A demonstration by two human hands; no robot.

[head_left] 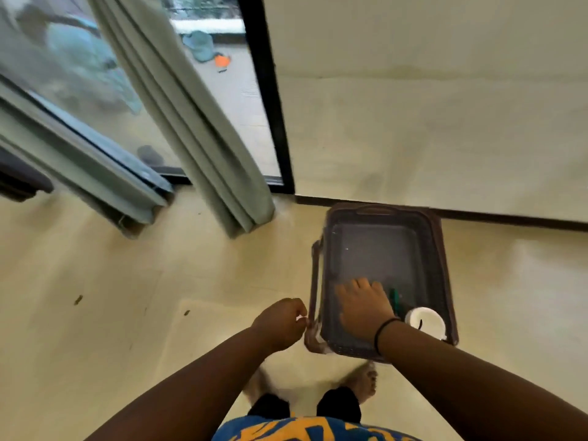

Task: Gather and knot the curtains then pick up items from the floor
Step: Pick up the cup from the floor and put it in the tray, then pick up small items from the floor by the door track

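While your right hand (366, 308) hangs flat and spread over the near end of the brown plastic bin (386, 272), palm down with nothing visibly gripped, it reads as a hand that is letting go of something or reaching in; the blur does not settle which. Beside its fingers, in the bin's near right corner, lie a green pen-like item (395, 301) and a round white lid or cup (426, 323), apparently things collected from the floor. Your left hand (281, 323) is curled shut against the bin's near left corner, where the side handle (315, 281) meets the rim, probably to steady the bin; whether it pinches something small and pale I cannot tell. The bin sits on the floor (127, 297) against the wall's skirting, just right of the door frame, so it stays close to the work. To its left the two grey-green curtains (197, 128) hang gathered into narrow bundles, their hems near the floor; no knot shows in view. Two small dark specks (78, 300) remain on the floor, well left of you, likely still to be picked up.
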